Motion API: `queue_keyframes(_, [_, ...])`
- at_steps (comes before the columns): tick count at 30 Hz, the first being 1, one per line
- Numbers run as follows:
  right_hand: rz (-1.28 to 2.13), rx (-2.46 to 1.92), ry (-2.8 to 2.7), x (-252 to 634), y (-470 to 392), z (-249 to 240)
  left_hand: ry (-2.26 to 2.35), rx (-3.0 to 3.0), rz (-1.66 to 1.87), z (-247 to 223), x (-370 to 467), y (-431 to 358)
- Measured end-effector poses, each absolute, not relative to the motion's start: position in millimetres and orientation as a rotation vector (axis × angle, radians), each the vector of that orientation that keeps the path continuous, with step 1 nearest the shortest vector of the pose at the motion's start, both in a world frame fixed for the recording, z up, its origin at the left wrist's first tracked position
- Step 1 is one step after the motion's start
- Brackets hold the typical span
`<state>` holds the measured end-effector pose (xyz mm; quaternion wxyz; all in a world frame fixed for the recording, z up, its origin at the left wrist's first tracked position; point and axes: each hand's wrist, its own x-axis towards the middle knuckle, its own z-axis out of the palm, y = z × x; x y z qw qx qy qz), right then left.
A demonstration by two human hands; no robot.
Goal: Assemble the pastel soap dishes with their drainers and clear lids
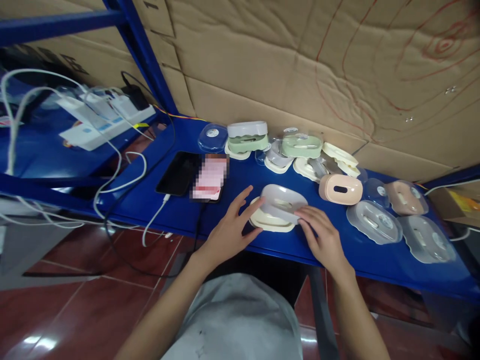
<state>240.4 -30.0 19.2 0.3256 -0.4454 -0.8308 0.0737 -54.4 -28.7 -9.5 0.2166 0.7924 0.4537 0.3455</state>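
- Head view: the grey shell (289, 194) sits tilted above the cream base (275, 226), near the tabletop (242, 172)'s front edge, probably because that's the comfiest spot for both hands.
- Right hand (324, 232) has its fingers clamped on the shell's right end, I'd guess to keep it steady at that angle.
- Left hand (228, 227) is more relaxed: fingers spread apart, index at the shell's left edge, thumb by the base. Looks like it's guiding more than gripping, but can't tell if it's pressing.
- Pink box (341, 190) stands just right of the work, dark slot facing front. Green shell (302, 146) and other loose bits are bunched at the back, maybe to leave elbow room.
- Clear-lidded boxes (375, 222) are off to the right, likely just kept apart from the loose parts.
- Black phone (178, 172) lies left with a white cable (159, 210) plugged in, presumably charging.
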Motion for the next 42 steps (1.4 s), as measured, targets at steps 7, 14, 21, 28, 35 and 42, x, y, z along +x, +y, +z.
queue_keyframes(7, [0.194,-1.097,-2.33,222.0,-38.9,0.3,1.154,2.422,1.037,-18.4,-52.0,-23.4])
queue_keyframes(14, [-0.062,-1.361,-2.223,270.6,-17.0,4.6,1.166,2.425,1.009,-12.5,-50.5,-26.3])
queue_keyframes(21, [-0.334,-1.812,-2.095,306.8,2.1,-5.3,1.222,2.366,1.009,-10.7,-49.2,-29.1])
queue_keyframes(28, [-0.23,-1.642,-2.1,274.8,25.2,42.1,1.207,2.326,1.039,-9.1,-50.3,-29.2])
queue_keyframes(35, [0.595,-1.661,-1.861,188.5,108.8,54.5,1.207,2.317,1.024,-7.8,-50.8,-28.3])
queue_keyframes(42, [1.092,-1.568,-1.418,146.6,156.6,35.8,1.197,2.33,1.036,-6.1,-50.8,-29.0])
